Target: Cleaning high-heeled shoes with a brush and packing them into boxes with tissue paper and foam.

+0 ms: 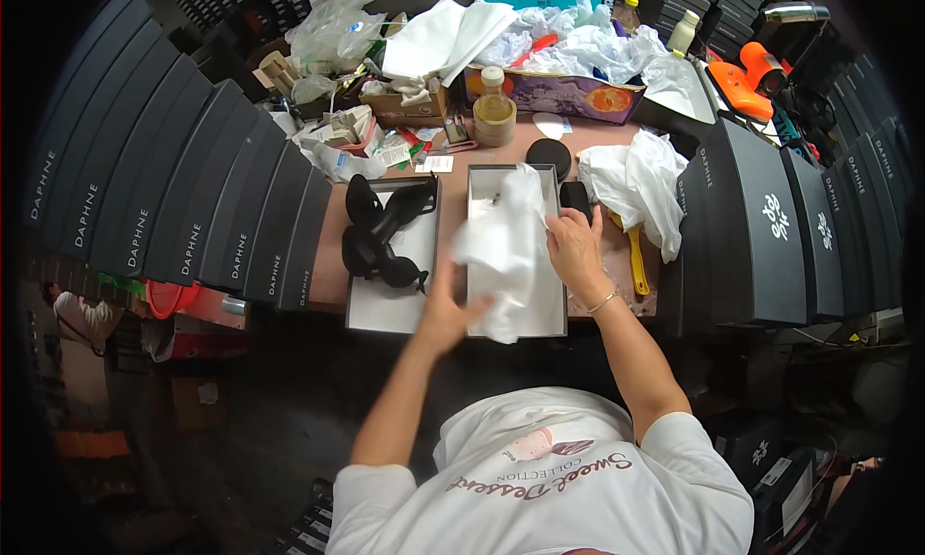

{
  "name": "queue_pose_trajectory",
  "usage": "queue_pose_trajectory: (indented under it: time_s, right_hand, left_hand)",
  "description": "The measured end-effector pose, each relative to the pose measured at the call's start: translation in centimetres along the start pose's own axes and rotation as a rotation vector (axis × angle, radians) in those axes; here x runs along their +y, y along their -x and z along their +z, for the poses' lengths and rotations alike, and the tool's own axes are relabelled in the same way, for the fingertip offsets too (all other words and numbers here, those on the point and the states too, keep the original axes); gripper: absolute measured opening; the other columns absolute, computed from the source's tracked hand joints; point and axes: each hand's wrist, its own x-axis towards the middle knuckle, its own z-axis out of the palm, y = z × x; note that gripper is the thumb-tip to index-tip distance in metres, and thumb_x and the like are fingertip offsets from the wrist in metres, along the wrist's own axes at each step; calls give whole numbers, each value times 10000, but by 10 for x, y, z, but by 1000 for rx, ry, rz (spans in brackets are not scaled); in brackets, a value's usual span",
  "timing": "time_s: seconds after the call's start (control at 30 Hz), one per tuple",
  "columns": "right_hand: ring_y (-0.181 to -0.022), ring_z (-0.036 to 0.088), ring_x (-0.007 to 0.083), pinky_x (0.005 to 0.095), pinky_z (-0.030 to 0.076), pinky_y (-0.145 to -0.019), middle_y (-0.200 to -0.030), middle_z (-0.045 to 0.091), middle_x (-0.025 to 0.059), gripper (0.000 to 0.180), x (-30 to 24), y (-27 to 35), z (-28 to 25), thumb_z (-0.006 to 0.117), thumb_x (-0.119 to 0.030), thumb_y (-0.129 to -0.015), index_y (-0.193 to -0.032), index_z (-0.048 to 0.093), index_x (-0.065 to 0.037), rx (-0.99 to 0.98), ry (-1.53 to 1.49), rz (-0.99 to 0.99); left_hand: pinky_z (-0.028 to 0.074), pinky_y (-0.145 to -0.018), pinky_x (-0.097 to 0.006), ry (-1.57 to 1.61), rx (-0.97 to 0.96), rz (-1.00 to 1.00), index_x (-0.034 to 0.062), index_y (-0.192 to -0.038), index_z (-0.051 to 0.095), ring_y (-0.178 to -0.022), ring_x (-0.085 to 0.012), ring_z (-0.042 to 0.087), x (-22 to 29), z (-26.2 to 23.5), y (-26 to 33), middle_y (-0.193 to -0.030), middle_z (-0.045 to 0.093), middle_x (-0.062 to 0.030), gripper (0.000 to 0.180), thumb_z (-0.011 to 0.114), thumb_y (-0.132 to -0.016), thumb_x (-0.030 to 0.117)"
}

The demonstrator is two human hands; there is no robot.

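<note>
Everywhere around the person the bench (453, 203) is crowding in: black boxes (173, 179) are standing in a row on the left, more black boxes (771, 227) are stacking up on the right, and the back is lying under heaps of plastic bags (332, 20) and white paper (588, 44). A bottle (492, 94) is standing by a purple carton (568, 94), and a yellow tool (637, 261) is poking out from under crumpled paper (636, 184), just beside the right hand (576, 251).

Tissue (506, 251) is hanging white, thin and creased over the open box (551, 309), covering most of its pale inside and spilling over the near edge. The left hand (445, 314) is pinching the tissue's lower left part, fingers closed on it. The right hand is resting on the tissue's right edge over the box; whether its fingers are gripping the sheet I cannot tell.

Just left, touching the box, a lid (395, 300) is lying open side up, with black heels (385, 237) lying in it on their sides.
</note>
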Motion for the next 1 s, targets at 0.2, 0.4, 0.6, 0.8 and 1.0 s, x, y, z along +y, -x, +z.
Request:
queue_pose_trajectory:
  time_s: [0.2, 0.4, 0.6, 0.8, 1.0]
  right_hand:
    - [-832, 619, 219, 345, 454, -816, -847, 633, 104, 184, -22, -6, -18, 575, -57, -849, -1030, 605, -43, -48, -406, 183]
    - [-826, 575, 112, 262, 458, -739, -906, 662, 60, 196, 4, -3, 0, 529, -86, -914, -1050, 617, 24, 21, -908, 426]
    - [-754, 538, 61, 214, 440, -674, -881, 629, 9, 228, 12, -1, 16, 518, -124, -934, -1077, 627, 16, 54, -1223, 630]
    - [-702, 497, 47, 205, 423, -621, -838, 599, -14, 224, 8, 11, 20, 512, -145, -944, -1074, 615, 5, 280, -1196, 576]
    - [-717, 492, 58, 213, 423, -625, -890, 611, -11, 235, 12, 10, 28, 506, -133, -940, -1098, 601, 14, 356, -1058, 437]
  left_hand:
    - [174, -1072, -598, -744, 50, 304, 4, -1407, 309, -1359, -391, 251, 55, 60, 15, -1413, 350, -194, 739, 678, -817, 252]
    - [445, -937, -387, 623, -53, -153, 84, -1471, 160, -1199, -236, 470, 25, 75, -15, -1388, 370, -120, 706, 558, -889, 123]
    - [428, -962, -390, 9, -441, -197, -3, -1286, 446, -1170, -307, 508, -4, 64, -3, -1240, 525, -184, 520, 602, -863, 255]
    - [317, -1053, -458, -454, -157, 263, -35, -1374, 316, -1287, -412, 353, 44, 102, 6, -1370, 371, -265, 908, 729, -734, 459]
    - [310, -1059, -471, -596, -191, 271, -62, -1347, 362, -1301, -395, 353, 58, 86, 41, -1370, 378, -261, 854, 691, -773, 477]
